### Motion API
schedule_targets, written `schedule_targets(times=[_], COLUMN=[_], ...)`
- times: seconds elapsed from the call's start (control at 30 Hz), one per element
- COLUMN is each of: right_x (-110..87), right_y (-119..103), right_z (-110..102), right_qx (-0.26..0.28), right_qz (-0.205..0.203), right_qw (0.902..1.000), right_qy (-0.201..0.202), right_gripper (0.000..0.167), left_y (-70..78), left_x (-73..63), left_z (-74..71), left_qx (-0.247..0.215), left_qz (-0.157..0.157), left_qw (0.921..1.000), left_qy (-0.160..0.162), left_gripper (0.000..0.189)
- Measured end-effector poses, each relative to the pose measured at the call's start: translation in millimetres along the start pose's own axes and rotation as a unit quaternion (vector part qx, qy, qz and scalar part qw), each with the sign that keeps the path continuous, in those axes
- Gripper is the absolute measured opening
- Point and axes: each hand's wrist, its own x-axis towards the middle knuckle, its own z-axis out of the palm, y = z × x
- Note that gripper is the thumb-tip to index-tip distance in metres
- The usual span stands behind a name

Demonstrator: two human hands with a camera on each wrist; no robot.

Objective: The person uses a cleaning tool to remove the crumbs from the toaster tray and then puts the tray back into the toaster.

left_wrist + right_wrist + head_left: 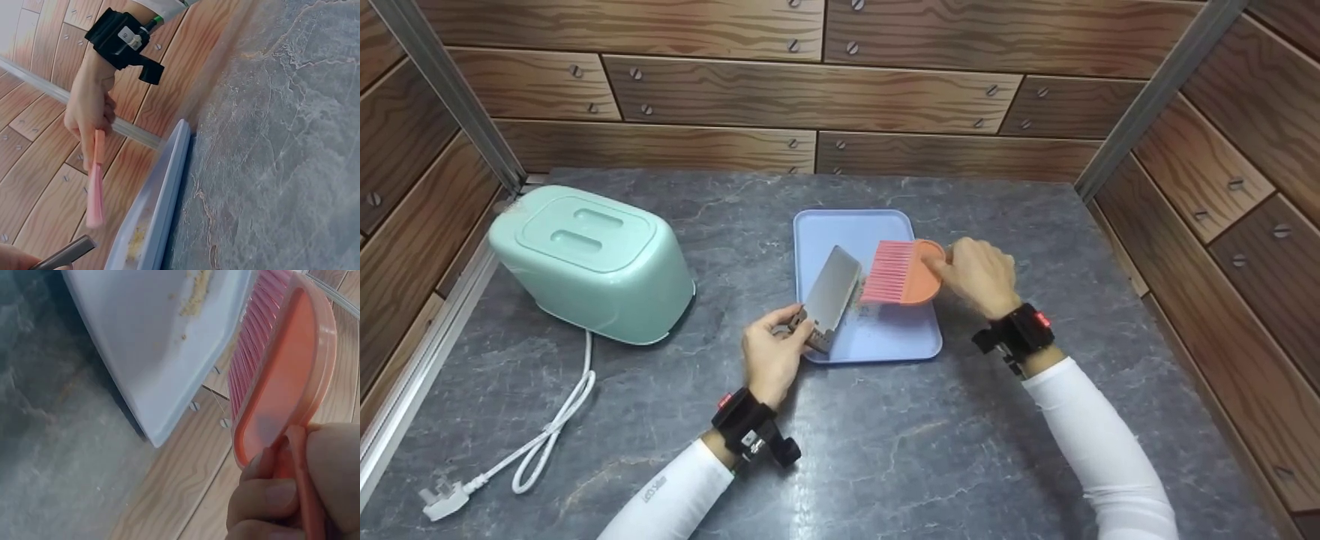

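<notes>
My left hand [772, 352] pinches the lower end of a thin grey metal crumb tray [834, 283], thumb on top. It is held tilted over the left side of a light blue tray [851, 225]. In my right hand [979, 277] is a small orange brush [924, 279] with pink bristles pointing left, close beside the metal tray's edge. The right wrist view shows my fingers [264, 500] curled round the brush handle. Yellowish crumbs [197, 295] lie on the blue tray. Only the metal tray's end [70, 253] shows in the left wrist view.
A mint green toaster [607, 277] with a lid over its top stands at the left. Its white cord [551, 431] runs down to a plug [448, 501] near the front left. Wood-patterned panels [810, 90] enclose the grey marbled table [997, 450] at the back and sides.
</notes>
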Motion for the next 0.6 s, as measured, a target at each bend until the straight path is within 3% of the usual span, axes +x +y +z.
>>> schedule_targets(times=[0.33, 0.6], right_x=[0.6, -7.7], right_y=[-17, -41], right_z=[-24, -26], right_qx=[-0.025, -0.046], right_qz=[-0.052, -0.119], right_qw=[0.9980, 0.9904], right_qy=[0.026, 0.054], right_gripper=[0.062, 0.061], left_y=[-1.7, 0.3], left_x=[-0.1, -0.6], left_z=[0.5, 0.1], left_qx=[0.012, 0.008], left_qz=[0.004, 0.001], left_qw=[0.9999, 1.0000], left_qy=[0.007, 0.003], left_gripper=[0.032, 0.032])
